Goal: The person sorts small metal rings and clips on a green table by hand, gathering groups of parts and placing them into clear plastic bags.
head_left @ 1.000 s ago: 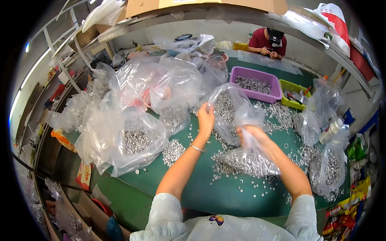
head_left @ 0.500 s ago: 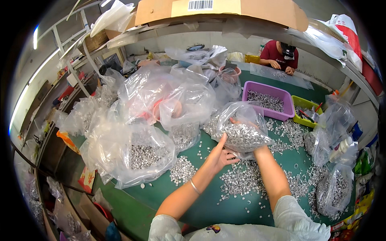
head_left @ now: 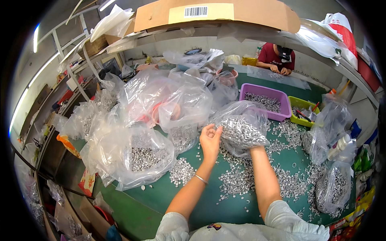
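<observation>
A clear plastic bag (head_left: 243,130) full of small silvery metal ring-like parts is held above the green table (head_left: 173,201). At the bag's left edge, my left hand (head_left: 210,138) has its fingers curled in, with the thumb against the plastic. My right hand (head_left: 257,150) reaches under the bag's near right side and bears it; its fingers are hidden by the bag. Loose metal parts (head_left: 239,176) lie spread beneath and around my forearms. Left of them sits a patch of small round silvery pieces (head_left: 183,172).
Large open bags (head_left: 140,156) of metal parts crowd the left. A purple bin (head_left: 284,108) and a green bin (head_left: 295,119) stand at the back right. Another filled bag (head_left: 333,188) lies at the right. A co-worker (head_left: 275,60) sits across the table; a shelf with cardboard (head_left: 249,14) hangs overhead.
My left hand has moved up and left from beneath the bag to its left edge, and its spread fingers have curled. The right hand's fingers, seen through the plastic before, are now hidden.
</observation>
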`<act>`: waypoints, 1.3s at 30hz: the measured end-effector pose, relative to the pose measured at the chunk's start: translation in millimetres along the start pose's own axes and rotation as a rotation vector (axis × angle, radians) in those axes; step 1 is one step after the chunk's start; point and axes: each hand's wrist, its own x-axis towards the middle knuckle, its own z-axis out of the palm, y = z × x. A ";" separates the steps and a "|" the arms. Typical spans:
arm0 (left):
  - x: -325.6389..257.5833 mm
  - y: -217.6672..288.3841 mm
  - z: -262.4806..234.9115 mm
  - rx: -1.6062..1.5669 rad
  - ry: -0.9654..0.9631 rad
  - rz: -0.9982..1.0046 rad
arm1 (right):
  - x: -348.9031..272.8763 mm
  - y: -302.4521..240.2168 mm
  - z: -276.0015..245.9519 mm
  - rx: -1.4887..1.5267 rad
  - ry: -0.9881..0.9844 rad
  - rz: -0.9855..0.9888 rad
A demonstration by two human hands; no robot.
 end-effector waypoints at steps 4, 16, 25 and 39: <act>8.5 -5.6 -9.9 -0.264 -0.168 -0.493 | 2.5 1.7 3.7 0.009 0.001 -0.011; 37.0 11.6 -23.5 0.006 -0.490 -0.636 | -5.6 -0.3 1.8 0.018 0.026 -0.009; 20.2 49.2 7.7 -0.100 -0.321 -0.322 | 8.5 -6.1 5.0 0.025 0.029 -0.024; 66.0 54.8 78.4 0.025 -0.332 -0.131 | -18.0 -56.9 -18.4 0.338 0.159 0.536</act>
